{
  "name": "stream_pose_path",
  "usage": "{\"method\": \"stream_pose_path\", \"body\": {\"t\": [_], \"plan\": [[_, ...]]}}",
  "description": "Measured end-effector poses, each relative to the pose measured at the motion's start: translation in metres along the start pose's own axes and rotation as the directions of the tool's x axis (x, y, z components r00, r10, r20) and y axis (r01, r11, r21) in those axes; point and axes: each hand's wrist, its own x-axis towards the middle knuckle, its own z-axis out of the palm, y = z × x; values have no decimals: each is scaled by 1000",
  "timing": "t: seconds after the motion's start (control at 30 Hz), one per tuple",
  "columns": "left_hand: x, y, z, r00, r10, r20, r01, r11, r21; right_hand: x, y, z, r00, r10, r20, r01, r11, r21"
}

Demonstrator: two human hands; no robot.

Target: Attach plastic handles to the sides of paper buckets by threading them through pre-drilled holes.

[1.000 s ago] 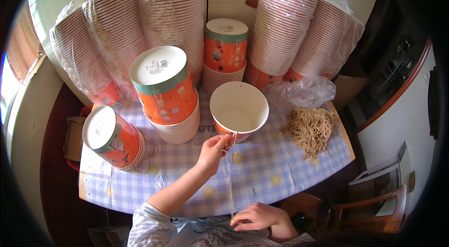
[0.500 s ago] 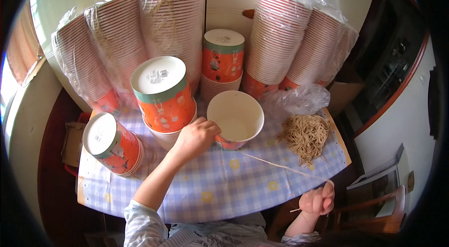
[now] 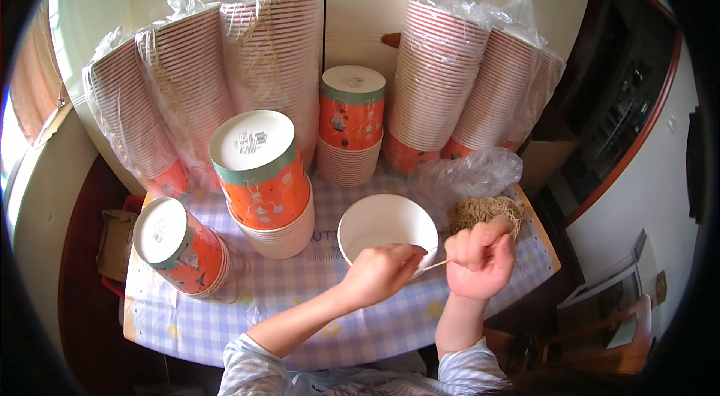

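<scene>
An open paper bucket (image 3: pixel 377 217) with a white inside stands upright before me on the checked tablecloth. My left hand (image 3: pixel 379 276) is closed at its near right rim, covering part of its front wall. My right hand (image 3: pixel 482 265), closed just right of the bucket, grips a thin tan cord (image 3: pixel 436 265). A short taut length of that cord runs from my right fist to the bucket's side by my left fingertips. Whether the left fingers also pinch the cord is hidden. Behind my right hand lies a tangled heap of tan cord (image 3: pixel 480 212), partly covered by it.
Upside-down orange paper bucket stacks stand at left (image 3: pixel 187 253), centre left (image 3: pixel 259 193) and back centre (image 3: pixel 351 122). Tall plastic-wrapped stacks line the back left (image 3: pixel 271 58) and back right (image 3: pixel 439 70). Crumpled clear plastic (image 3: pixel 476 173) lies behind the cord heap. A wooden chair (image 3: pixel 611 336) is at lower right.
My right hand has come up and left, close to the bucket, shortening the stretch of cord. My left hand has moved right along the bucket's rim. The view has shifted slightly.
</scene>
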Motion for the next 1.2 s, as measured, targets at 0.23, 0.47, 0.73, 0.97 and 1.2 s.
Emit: {"method": "stream_pose_path", "body": {"t": [0.23,0.47,0.73,0.97,1.2], "plan": [[-1,10,-53,998,-44,54,46,998,-41,0,33,20,995,16,98,4,979,-203],[-6,-6,-75,985,-93,-145,104,993,64,7,46,24,885,49,463,227,823,-521],[-16,-45,-86,945,-114,-305,198,945,261,17,52,14,702,-222,677,699,33,-714],[-20,-63,-82,943,-206,-261,269,933,237,10,66,23,891,223,396,394,53,-918],[-24,-80,-74,966,-164,-200,219,930,295,-1,78,17,839,527,135,227,-114,-967]]}}
